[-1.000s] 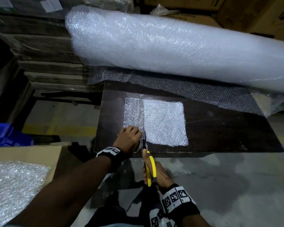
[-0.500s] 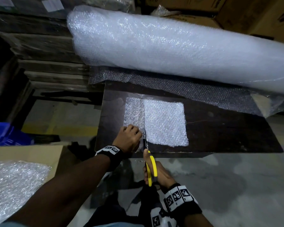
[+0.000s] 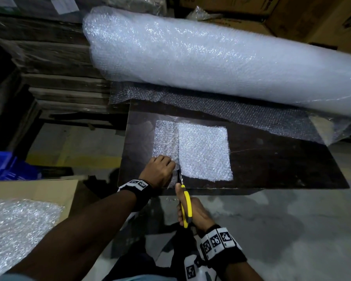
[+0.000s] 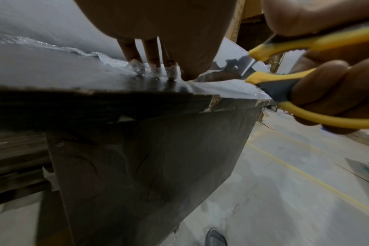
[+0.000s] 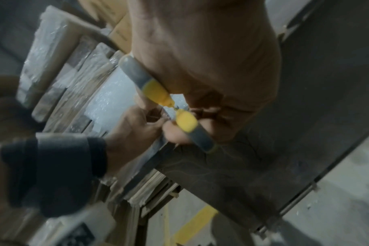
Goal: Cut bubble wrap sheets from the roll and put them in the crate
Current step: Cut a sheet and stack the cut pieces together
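**Head view: scissors at the near edge of a folded sheet**

Head view shows the right hand [image 3: 193, 211] clenched round the yellow-handled scissors [image 3: 185, 205], blades pointing away from the person into the near edge of the bubble wrap piece [image 3: 203, 153]. Just to its left, the left hand [image 3: 159, 171] presses down on the thinner strip of that piece; in the left wrist view the fingertips [image 4: 154, 69] stand straight on the plastic, pinning it rather than grasping it.

The piece lies flat on the dark board [image 3: 272, 163], close to its near edge, with a brighter, seemingly doubled part on the right and a single layer on the left. The big roll [image 3: 211, 57] lies across the far side of the board, its loose end trailing out under it.

The wrap looks feather-light, soft and slick, so it would likely slide or bunch ahead of the blades unless pinned close beside the cut line. A cut sheet should lift easily by a pinched edge or corner.

At lower left a cardboard box [image 3: 39, 191] already holds bubble wrap, and a blue crate [image 3: 4, 165] sits on the floor beyond it. Around stand stacked boards and cartons, on a grey concrete floor with yellow line markings.
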`<act>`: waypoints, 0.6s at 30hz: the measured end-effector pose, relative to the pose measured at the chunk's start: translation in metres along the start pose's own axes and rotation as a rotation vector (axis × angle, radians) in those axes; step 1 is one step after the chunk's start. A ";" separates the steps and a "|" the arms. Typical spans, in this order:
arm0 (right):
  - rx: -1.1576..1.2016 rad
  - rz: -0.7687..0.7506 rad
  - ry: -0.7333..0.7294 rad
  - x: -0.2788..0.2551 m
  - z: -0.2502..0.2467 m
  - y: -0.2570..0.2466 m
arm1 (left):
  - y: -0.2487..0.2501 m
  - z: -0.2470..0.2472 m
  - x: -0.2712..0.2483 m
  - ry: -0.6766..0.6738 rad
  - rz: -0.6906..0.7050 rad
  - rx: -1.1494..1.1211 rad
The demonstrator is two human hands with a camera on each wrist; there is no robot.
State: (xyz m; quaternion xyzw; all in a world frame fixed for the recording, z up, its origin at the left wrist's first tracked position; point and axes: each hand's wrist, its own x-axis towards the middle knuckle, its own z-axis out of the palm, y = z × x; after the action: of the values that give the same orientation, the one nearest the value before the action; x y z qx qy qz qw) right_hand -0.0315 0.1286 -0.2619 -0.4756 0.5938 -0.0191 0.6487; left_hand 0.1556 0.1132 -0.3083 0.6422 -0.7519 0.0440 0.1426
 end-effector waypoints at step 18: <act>0.002 -0.034 0.043 0.009 0.002 0.001 | -0.005 -0.003 -0.001 -0.008 -0.033 -0.119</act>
State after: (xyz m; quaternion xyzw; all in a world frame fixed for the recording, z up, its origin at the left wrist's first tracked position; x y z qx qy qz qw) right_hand -0.0277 0.1249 -0.2700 -0.4846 0.5994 -0.0412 0.6358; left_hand 0.1613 0.1142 -0.3060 0.6450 -0.7431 -0.0057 0.1781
